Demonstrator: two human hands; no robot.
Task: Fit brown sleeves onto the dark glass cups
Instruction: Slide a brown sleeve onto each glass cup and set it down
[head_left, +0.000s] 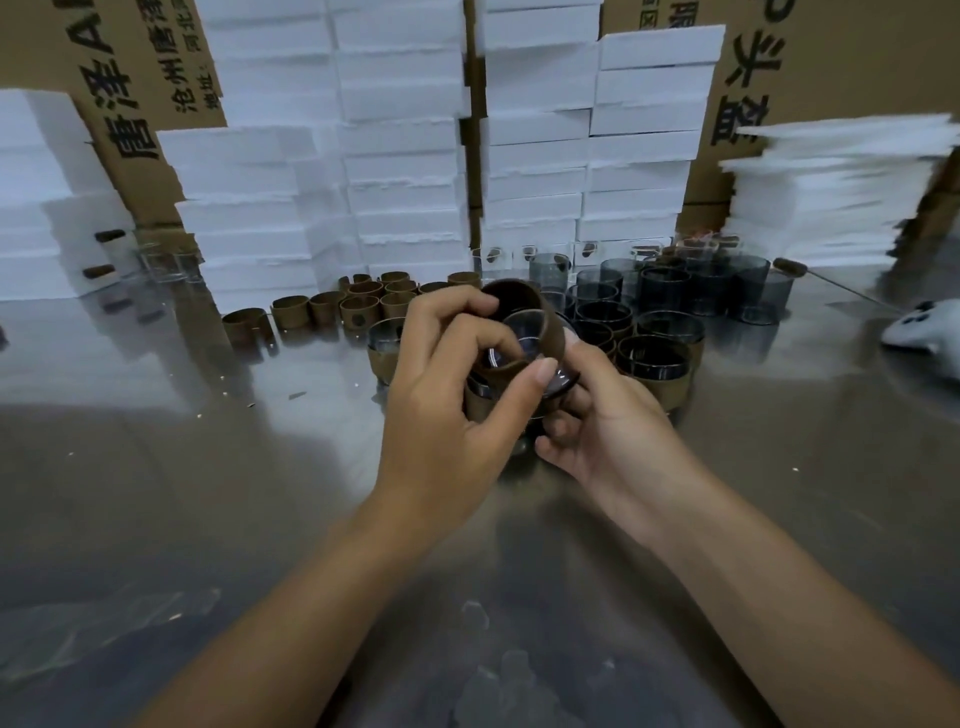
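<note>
My left hand (447, 395) pinches a brown sleeve (519, 312) between thumb and fingers above the table. My right hand (597, 415) grips a dark glass cup (524, 340) from below, tilted toward me, and the sleeve sits around the cup's body. Several empty brown sleeves (358, 304) stand in a group behind and to the left. Several bare dark glass cups (665, 286) stand behind and to the right. Cups with sleeves on them (660, 364) stand just right of my hands, and one (384, 343) to the left.
Stacks of white foam boxes (405, 156) and cardboard cartons (831, 67) wall off the back of the shiny metal table (208, 467). A lower stack of white sheets (841, 197) stands at the right. A white object (919, 332) lies at the right edge.
</note>
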